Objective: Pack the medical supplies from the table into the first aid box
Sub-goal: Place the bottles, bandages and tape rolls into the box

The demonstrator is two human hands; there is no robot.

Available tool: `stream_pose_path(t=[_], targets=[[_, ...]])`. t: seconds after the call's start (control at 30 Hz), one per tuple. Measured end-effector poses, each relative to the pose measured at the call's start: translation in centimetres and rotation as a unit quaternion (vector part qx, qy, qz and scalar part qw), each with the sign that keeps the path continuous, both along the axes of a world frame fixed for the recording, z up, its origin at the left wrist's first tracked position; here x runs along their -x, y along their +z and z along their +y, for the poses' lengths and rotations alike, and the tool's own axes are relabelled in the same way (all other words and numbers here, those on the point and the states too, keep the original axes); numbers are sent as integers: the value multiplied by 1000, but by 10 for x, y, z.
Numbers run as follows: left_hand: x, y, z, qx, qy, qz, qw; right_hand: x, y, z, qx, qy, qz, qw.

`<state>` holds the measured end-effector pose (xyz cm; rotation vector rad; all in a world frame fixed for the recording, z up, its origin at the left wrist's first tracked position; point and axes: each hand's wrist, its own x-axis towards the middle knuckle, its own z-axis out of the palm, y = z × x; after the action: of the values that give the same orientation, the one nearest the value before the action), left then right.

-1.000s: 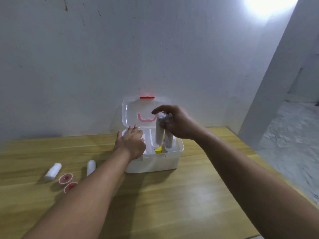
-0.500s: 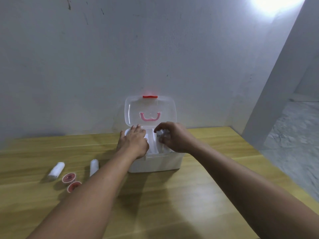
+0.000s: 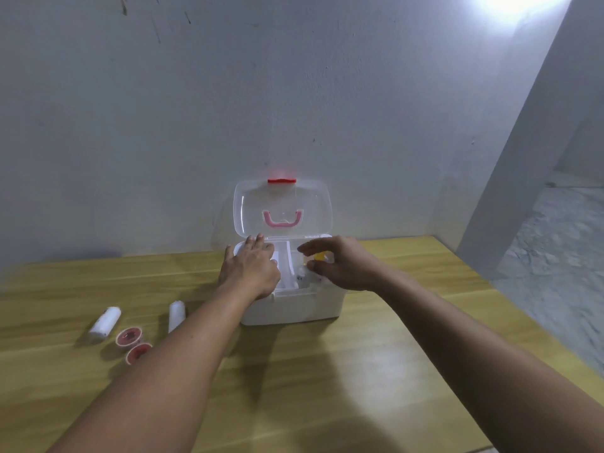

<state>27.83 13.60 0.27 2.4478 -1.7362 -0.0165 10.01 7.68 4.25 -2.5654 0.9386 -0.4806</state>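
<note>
**Four supplies left on the table, box partly filled**

Four items lie out past the left forearm, on its outer side: a white bandage roll point(image 3: 105, 323) farthest out, two red-centred tape rolls point(image 3: 129, 337) just beside it and touching or nearly touching each other, and a second white roll point(image 3: 176, 316) closest to the arm. All sit on the wooden table point(image 3: 327, 371), apart from the first aid box point(image 3: 294, 308).

Next, the left hand point(image 3: 250, 271) rests flat, fingers extended, on the near left part of the box, holding nothing and seemingly steadying it. The clear lid point(image 3: 282, 207) stands open behind the fingertips.

Rightward, the right hand point(image 3: 340, 264) hovers over the box's right compartment with thumb and fingers parted and nothing between them. Beneath its fingers, white items and something yellow point(image 3: 320, 256) lie inside the box; what they are is too blurred to tell.

By my judgement the packing is partway done: some supplies are in, four remain outside the box, and the lid is not yet closed.
</note>
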Motion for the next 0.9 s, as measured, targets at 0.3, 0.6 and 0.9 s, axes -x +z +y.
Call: stream_pose_path(t=[0.3, 0.6, 0.9], targets=[[0, 0, -1, -1, 1, 0, 1000, 16, 7, 5, 31, -17, -44, 998], [1, 1, 0, 3, 4, 2, 1000, 10, 8, 18, 90, 2, 17, 996], [1, -1, 0, 6, 4, 2, 1000, 1, 9, 25, 230, 82, 146, 959]])
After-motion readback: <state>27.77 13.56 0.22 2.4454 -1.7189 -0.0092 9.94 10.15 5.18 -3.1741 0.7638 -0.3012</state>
